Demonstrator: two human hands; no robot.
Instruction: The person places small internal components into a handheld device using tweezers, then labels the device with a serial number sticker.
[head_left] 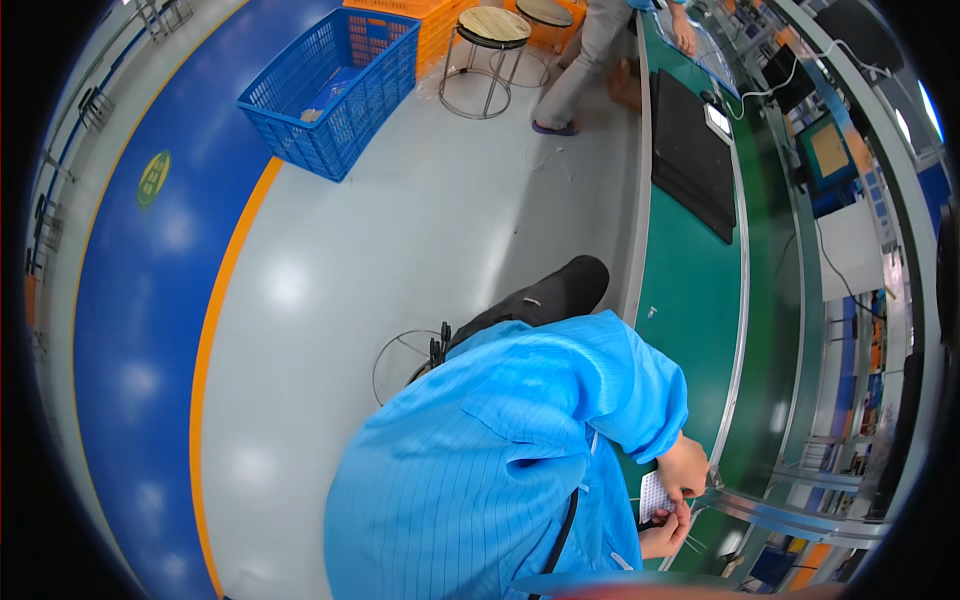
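Both my hands meet at the near part of the green bench top, on the right of the view. My left hand (683, 467) comes out of a blue sleeve, its fingers bent downward and pressed together. Just below it my right hand (668, 534) has its fingertips curled up, almost touching the left ones. Whatever is pinched between the fingertips is too small to name. A white sheet with rows of small marks (653, 494) is beside the fingers, partly covered by them; whether a hand grips it I cannot tell. Thin white strands (694, 543) stick out beside my right hand.
Farther along the bench lies a stack of black flat pads (692, 150), with a small white device (718, 122) beside it. Another person's hand (684, 37) is at the far end. A blue crate (335, 95) and a round stool (494, 27) stand on the floor.
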